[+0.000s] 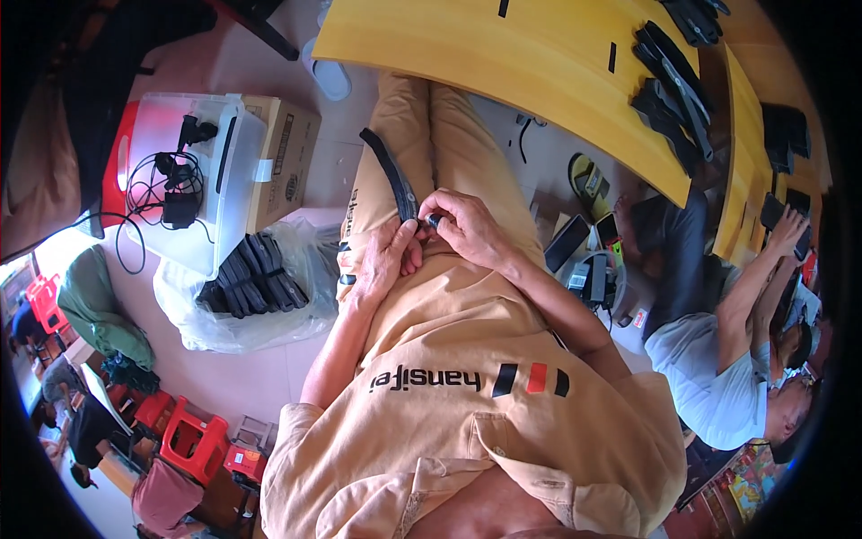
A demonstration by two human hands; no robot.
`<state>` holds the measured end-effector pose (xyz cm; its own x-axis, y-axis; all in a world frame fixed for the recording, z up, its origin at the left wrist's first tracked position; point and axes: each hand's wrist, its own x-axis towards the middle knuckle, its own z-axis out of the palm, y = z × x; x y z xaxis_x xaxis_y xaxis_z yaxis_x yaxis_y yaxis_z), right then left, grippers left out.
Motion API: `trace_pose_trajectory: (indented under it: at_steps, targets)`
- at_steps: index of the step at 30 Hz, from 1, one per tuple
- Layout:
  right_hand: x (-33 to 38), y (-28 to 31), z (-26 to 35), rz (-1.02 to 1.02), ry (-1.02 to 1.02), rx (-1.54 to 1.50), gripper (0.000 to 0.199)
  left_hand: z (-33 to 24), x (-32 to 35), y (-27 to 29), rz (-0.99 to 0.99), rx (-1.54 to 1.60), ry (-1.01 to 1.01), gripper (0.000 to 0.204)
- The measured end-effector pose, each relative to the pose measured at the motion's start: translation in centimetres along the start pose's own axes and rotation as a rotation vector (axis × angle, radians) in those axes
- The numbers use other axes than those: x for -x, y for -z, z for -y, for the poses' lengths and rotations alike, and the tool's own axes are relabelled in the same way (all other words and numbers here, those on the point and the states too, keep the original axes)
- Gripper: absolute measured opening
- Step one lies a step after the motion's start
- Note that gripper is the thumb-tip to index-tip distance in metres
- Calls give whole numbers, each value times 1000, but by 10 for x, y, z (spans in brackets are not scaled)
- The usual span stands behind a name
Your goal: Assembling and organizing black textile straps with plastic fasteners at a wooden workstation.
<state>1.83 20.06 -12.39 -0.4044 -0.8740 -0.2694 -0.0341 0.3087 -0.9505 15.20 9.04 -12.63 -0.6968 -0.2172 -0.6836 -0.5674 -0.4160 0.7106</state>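
Head view looks straight down on a seated person's lap, where both hands meet over a curved black strap (388, 171) that runs from the far left of the thigh toward the near middle. The left hand (386, 260) closes around the strap's near end, thumb and fingers pinching it flat against the thigh. The right hand (462, 225) closes on a small dark fitting (434, 218) at that same end, held between thumb and forefinger; its exact shape is too small to tell. The two hands touch each other at the strap end.

To do this well, I judge the left hand should keep the strap pinned close to the working end so it cannot twist, while the right hand works the fitting squarely in line with the strap rather than at an angle. The free far end lies loose over the leg, so it should be left slack.

To the left on the floor sits a clear plastic bag (193, 314) holding a bundle of similar black straps (256, 274). More straps lie far right on the yellow table (503, 63), where another person's hand (788, 229) works.
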Motion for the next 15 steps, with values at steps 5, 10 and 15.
trace_pose_trajectory:
  at_steps: [5,10,15]
  targets:
    - [1,-3,7,-25,134,207,17,4,-1,2,11,44,3,31]
    - [2,-6,7,-64,213,307,17,4,-3,2,24,74,2,30]
    - [1,-6,4,-66,187,287,18,2,-3,1,45,85,-14,30]
